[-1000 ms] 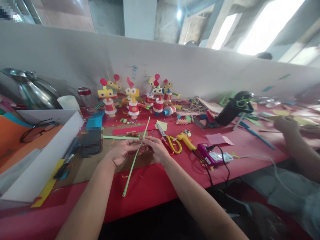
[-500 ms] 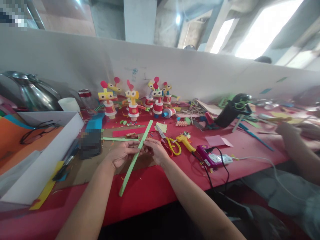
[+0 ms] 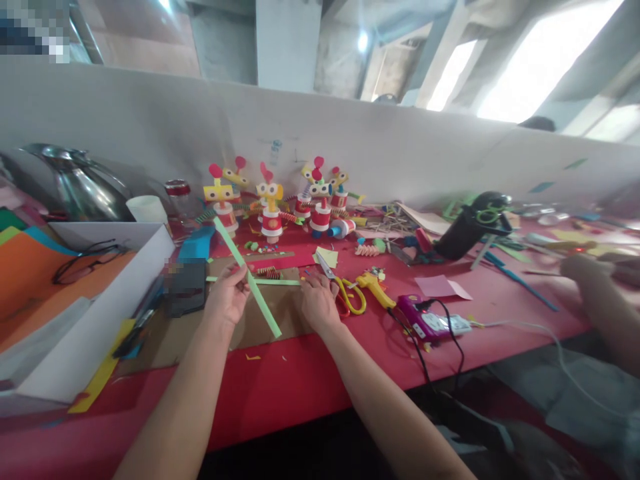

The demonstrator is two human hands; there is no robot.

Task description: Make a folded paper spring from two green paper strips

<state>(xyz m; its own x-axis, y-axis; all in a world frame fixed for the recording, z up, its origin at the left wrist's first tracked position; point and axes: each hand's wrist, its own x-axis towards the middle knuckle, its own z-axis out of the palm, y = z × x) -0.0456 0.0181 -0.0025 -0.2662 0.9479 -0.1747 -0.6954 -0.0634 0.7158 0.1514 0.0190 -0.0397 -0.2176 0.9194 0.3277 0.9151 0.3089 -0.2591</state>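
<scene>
My left hand [image 3: 229, 297] pinches a light green paper strip [image 3: 260, 297], which slants across in front of the fingers above the cardboard. A second green paper strip [image 3: 277, 282] lies flat on the cardboard sheet [image 3: 270, 317]. At that strip's right end, my right hand [image 3: 320, 301] has its fingers bent down and closed on it; the fingertips are partly hidden. Just beyond the right hand lie scissors [image 3: 355, 297] with yellow and red handles. A striped paper coil [image 3: 269, 273] and a red paper strip [image 3: 295, 260] lie behind the flat strip.
Several paper-cup figures [image 3: 271, 217] stand at the back. On the right are a yellow glue gun [image 3: 377, 290], a purple power strip [image 3: 423, 323] with cables, and a black holder [image 3: 460, 230]. A white box [image 3: 100, 313] stands left. Another person's hand [image 3: 580, 270] works far right.
My hands have parted. The left now holds the green strip alone, tilted the other way; the right has let go of it and moved to the flat strip's end.
</scene>
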